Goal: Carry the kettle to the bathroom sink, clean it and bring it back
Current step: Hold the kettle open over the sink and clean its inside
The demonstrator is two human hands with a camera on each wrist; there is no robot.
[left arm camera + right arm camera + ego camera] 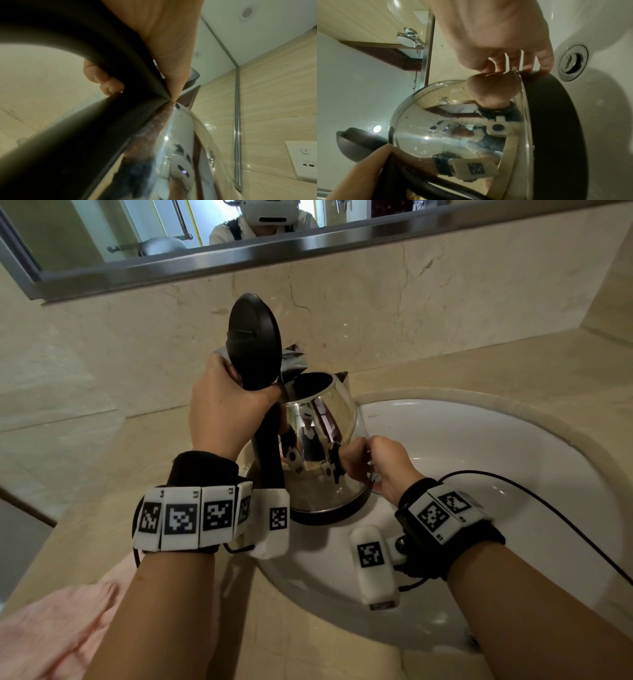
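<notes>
The steel kettle [322,436] stands upright at the left rim of the white sink [479,446], with its black lid [255,337] flipped up. My left hand [226,405] grips the top of the black handle [269,446]; in the left wrist view the fingers [102,78] curl round the handle [68,27] beside the kettle [180,148]. My right hand [380,463] touches the lower right wall. In the right wrist view its fingertips [530,65] rest on the kettle [445,128] where steel meets the black base [556,128]. Nothing shows in that hand.
The drain [573,65] lies in the basin just past the base. A pink towel [51,628] lies on the beige counter at the near left. A foil packet [293,359] stands behind the kettle, below the mirror [137,231]. A wall socket [303,159] is at the right.
</notes>
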